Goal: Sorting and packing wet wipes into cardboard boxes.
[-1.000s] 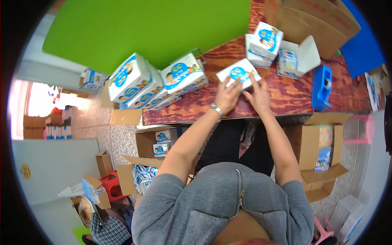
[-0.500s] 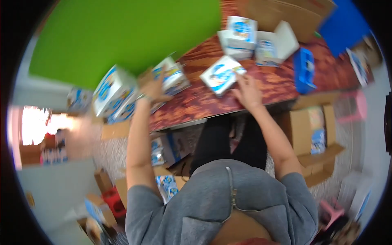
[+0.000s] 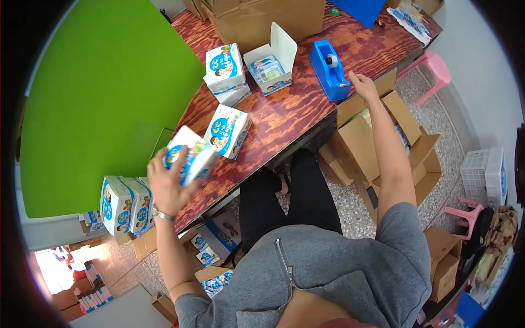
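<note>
My left hand (image 3: pixel 168 186) grips a small white carton (image 3: pixel 188 156) with blue print, tilted above the table's near left part. The carton is slightly blurred. My right hand (image 3: pixel 365 88) is at the cutter end of a blue tape dispenser (image 3: pixel 329 71), its fingers pinched together. Whether a strip of tape is between them is too small to see. Between the hands, a closed carton (image 3: pixel 228 131) of the same kind lies on the table. Behind it stand two stacked cartons (image 3: pixel 225 68). Beside those, an open carton (image 3: pixel 272 71) shows packets inside.
A red-brown wood-grain table (image 3: pixel 273 123) borders a green panel (image 3: pixel 109 109). Big cardboard boxes stand at its back (image 3: pixel 268 24) and on the floor at right (image 3: pixel 358 150). More white cartons (image 3: pixel 117 205) are stacked at left. A pink stool (image 3: pixel 435 71) stands beyond the right edge.
My right hand has left the carton on the table and moved right to the tape dispenser. My left hand has lifted a carton. The view has turned, shifting the table leftward.
</note>
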Available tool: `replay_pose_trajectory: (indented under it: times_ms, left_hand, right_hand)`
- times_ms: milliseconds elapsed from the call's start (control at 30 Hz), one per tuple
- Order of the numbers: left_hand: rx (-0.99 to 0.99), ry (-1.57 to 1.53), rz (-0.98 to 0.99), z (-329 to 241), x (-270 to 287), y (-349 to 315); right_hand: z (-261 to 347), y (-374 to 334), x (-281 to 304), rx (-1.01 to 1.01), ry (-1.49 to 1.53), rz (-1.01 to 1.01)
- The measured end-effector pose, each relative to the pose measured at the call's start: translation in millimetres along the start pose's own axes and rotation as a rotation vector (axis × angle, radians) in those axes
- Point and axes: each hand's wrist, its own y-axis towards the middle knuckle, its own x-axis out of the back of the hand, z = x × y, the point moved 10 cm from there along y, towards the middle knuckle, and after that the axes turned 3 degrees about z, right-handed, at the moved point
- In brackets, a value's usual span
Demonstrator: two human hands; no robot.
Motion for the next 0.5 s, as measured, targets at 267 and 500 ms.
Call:
replay_pose_trajectory:
  times_ms: [267,500]
  left_hand:
    - [-0.258,-0.35,-0.051,-148,-89,45]
    - [-0.21,-0.439,-0.154,-161,-150,82]
  right_hand:
    - [6,17,-39,-0.093,0.356,0.203]
    - [-66,-47,-44,-0.13,0.143,0.095]
